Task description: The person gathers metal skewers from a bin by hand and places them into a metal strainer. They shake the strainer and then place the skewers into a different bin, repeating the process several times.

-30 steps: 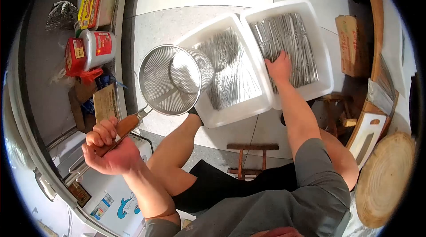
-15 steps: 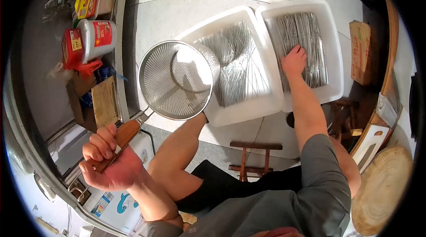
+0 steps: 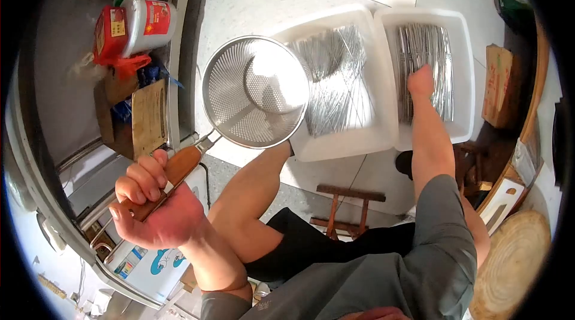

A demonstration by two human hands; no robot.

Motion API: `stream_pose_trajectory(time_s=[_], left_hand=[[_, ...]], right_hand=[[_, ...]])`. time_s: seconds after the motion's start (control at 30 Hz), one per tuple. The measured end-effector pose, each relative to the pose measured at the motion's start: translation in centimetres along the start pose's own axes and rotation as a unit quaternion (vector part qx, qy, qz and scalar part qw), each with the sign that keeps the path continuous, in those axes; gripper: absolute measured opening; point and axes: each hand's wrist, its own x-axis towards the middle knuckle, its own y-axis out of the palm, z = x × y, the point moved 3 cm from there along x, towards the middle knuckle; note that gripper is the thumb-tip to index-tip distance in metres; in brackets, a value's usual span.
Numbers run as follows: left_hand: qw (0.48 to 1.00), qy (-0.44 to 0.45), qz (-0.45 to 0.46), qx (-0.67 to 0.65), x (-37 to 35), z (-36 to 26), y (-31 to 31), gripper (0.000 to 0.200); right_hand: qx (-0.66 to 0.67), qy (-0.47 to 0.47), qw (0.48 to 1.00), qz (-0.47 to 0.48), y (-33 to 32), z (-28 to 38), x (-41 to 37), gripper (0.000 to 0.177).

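Observation:
My left hand (image 3: 153,203) grips the wooden handle of a round perforated metal strainer (image 3: 254,92), held in the air over the left edge of a white tub. Two white plastic tubs sit side by side on the floor. The left tub (image 3: 350,140) holds loosely scattered thin metal skewers (image 3: 335,80). The right tub (image 3: 464,68) holds a neat bundle of metal skewers (image 3: 428,50). My right hand (image 3: 421,82) rests palm down on that bundle, fingers closed around some of them. The strainer's bowl looks empty.
A red and white container (image 3: 135,29) and packets stand on a ledge at the upper left. A wooden board (image 3: 150,117) leans below them. A small wooden stool (image 3: 344,209) sits by my legs. A round chopping block (image 3: 509,263) and a cardboard box (image 3: 500,83) lie at right.
The view has shifted, so tubs and strainer sit further right and higher in frame. My right hand stays on the skewers in the right tub. My left hand keeps its hold on the strainer handle.

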Motion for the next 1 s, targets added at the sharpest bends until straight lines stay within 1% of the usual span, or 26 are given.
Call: stream_pose_trajectory(time_s=[0.07,0.1,0.17,0.2,0.23,0.33,0.37,0.47,0.5,0.6,0.63,0.73,0.83,0.93,1.0], left_hand=[[1.0,0.005,-0.004,-0.006,-0.1,0.1,0.0,0.037],[1.0,0.005,-0.007,-0.013,-0.1,0.1,0.0,0.037],[1.0,-0.001,0.002,-0.027,-0.3,0.0,-0.3,0.037],[1.0,-0.007,0.003,-0.027,-0.4,0.0,-0.3,0.037],[1.0,-0.011,0.004,-0.028,-0.5,0.0,-0.1,0.037],[0.999,-0.025,0.01,-0.033,-0.6,0.2,0.4,0.037],[0.999,-0.029,0.013,-0.035,-0.7,0.2,0.6,0.037],[0.999,-0.033,0.009,-0.036,-0.8,0.4,1.3,0.037],[0.999,-0.035,0.013,-0.04,-0.7,0.4,1.5,0.037],[0.998,-0.044,0.018,-0.042,-0.8,0.6,2.0,0.037],[0.998,-0.044,0.016,-0.04,-0.8,0.7,2.3,0.037],[0.998,-0.045,0.022,-0.036,-0.8,0.9,2.8,0.037],[0.998,-0.05,0.021,-0.026,-0.8,1.1,3.1,0.037],[0.998,-0.053,0.023,-0.023,-0.8,1.4,3.4,0.036],[0.998,-0.057,0.024,-0.024,-0.7,1.7,3.4,0.035]], right_hand=[[0.041,0.013,0.999,0.025,-1.3,-0.6,0.1,0.036],[0.045,0.013,0.999,0.018,-0.2,-1.9,1.2,0.04],[0.223,0.012,0.971,0.085,-0.1,-3.9,2.3,0.041],[0.311,0.011,0.943,0.119,0.0,-4.3,2.3,0.042],[0.403,0.072,0.892,0.191,-1.9,-3.5,1.3,0.041],[0.543,0.136,0.777,0.29,-3.8,-3.3,0.3,0.038],[0.568,0.146,0.75,0.306,-4.3,-3.3,-0.2,0.032],[0.583,0.182,0.7,0.37,-2.0,-5.8,0.7,0.026],[0.607,0.171,0.702,0.33,-2.3,-5.3,0.1,0.022],[0.679,0.198,0.61,0.357,-0.6,-5.6,-0.2,0.023],[0.668,0.213,0.619,0.355,-0.8,-5.5,-0.3,0.023],[0.677,0.2,0.61,0.36,-0.3,-5.6,0.2,0.022],[0.714,0.156,0.575,0.367,-1.3,-5.0,0.1,0.024],[0.716,0.154,0.568,0.376,-1.0,-5.3,0.2,0.027],[0.72,0.155,0.566,0.369,-1.2,-5.8,-0.7,0.025]])
